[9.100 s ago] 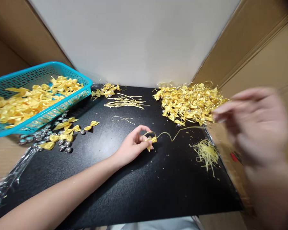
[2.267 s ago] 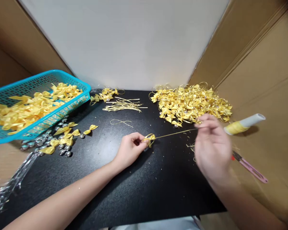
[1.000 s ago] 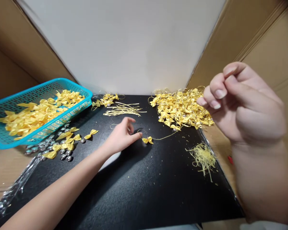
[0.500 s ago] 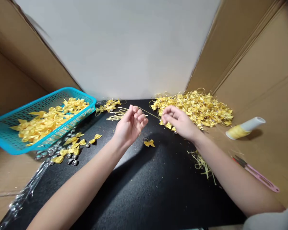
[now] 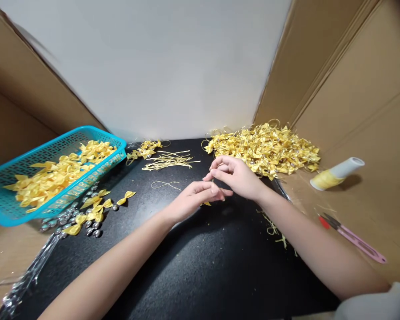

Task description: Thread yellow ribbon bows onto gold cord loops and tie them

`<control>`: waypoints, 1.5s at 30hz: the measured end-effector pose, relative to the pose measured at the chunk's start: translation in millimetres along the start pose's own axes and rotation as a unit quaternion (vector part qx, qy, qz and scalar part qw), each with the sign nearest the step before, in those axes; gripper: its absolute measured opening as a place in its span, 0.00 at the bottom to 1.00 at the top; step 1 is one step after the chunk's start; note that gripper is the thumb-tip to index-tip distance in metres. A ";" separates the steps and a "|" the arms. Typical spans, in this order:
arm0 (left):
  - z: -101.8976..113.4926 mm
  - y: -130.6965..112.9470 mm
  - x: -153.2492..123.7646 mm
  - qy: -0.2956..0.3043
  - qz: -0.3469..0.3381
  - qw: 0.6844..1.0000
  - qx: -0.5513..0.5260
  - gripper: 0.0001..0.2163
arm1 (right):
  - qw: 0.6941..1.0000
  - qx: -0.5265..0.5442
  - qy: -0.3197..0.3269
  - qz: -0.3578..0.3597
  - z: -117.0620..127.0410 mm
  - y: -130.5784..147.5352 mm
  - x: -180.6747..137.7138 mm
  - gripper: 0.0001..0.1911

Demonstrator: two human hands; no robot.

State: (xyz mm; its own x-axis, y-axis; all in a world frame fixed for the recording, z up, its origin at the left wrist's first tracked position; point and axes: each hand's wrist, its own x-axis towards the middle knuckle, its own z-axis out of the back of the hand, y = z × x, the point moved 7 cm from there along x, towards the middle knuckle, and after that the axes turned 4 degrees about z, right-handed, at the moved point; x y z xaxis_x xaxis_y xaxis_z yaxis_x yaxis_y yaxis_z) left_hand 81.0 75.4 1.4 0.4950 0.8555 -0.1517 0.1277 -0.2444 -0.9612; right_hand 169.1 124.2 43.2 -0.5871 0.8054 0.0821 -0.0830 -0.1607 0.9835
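Note:
Above the black tabletop my two hands meet, fingertips close together. My left hand (image 5: 200, 198) is closed with thumb against fingers, and a short bit of thin gold cord (image 5: 213, 180) shows at its fingertips. My right hand (image 5: 238, 178) pinches at the same cord from the right; most of the cord is hidden by the fingers. Beneath my left hand peeks the edge of a yellow ribbon bow (image 5: 206, 203), largely covered. To the left of the hands a looped cord (image 5: 165, 183) lies on the table, behind it a bundle of cut gold cords (image 5: 170, 161).
A blue basket (image 5: 56, 138) of yellow bows stands left, with loose bows (image 5: 95, 215) and silver bells (image 5: 93, 232) beside it. Back right is a heap of corded bows (image 5: 266, 149). Farther right are a ribbon-wrapped tube (image 5: 336, 173), pink-handled snips (image 5: 356, 240) and cord scraps (image 5: 276, 233).
My hands have come together and lowered from holding the cord stretched between them. My left hand now covers most of the bow. The view has shifted slightly.

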 end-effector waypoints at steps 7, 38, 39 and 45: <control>2.0 -2.9 -3.1 -0.018 0.022 0.987 -0.156 0.14 | 0.969 -0.174 -0.153 0.080 29.2 0.4 1.7 0.06; 20.4 5.5 -8.6 0.005 0.090 0.983 -0.163 0.11 | 0.927 -0.273 0.015 0.255 -0.5 26.7 -11.2 0.04; 22.8 4.3 -8.4 -0.012 0.083 0.987 -0.138 0.10 | 0.929 -0.268 0.028 0.255 -0.2 28.9 -11.9 0.04; 32.1 -5.7 -9.2 -0.080 0.045 0.995 -0.049 0.11 | 0.940 -0.242 0.097 0.222 4.7 41.2 -16.6 0.04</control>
State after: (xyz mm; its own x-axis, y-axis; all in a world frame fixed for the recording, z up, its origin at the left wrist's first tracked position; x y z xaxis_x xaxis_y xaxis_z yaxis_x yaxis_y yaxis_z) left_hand 48.1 83.6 0.9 0.3671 0.8873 -0.2791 0.1763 -0.3610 -0.9157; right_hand 179.2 107.0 83.1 -0.7817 0.4867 0.3900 -0.1242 -0.7343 0.6674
